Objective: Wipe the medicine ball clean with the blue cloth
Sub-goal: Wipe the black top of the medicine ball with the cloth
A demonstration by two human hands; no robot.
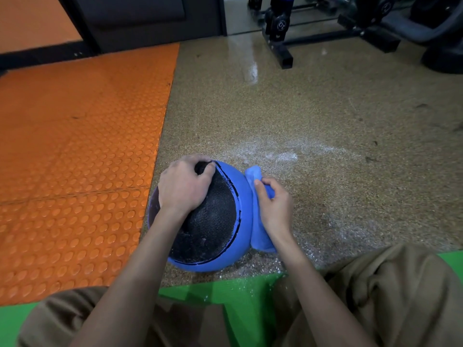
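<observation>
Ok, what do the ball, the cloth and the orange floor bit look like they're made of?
Medicine ball: apparently rubber, with smooth matte blue panels and a rough, grainy black panel.
Blue cloth: soft fabric, perhaps microfibre; it bunches and folds under the right hand.
Orange mat: likely moulded rubber or plastic, covered in raised round studs with a slight sheen.
The left hand rests on the ball.

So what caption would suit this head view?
Left hand steadies the blue-and-black medicine ball while right hand presses the blue cloth against its side.

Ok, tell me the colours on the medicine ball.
Blue, with a black textured panel, in the head view: medicine ball.
</observation>
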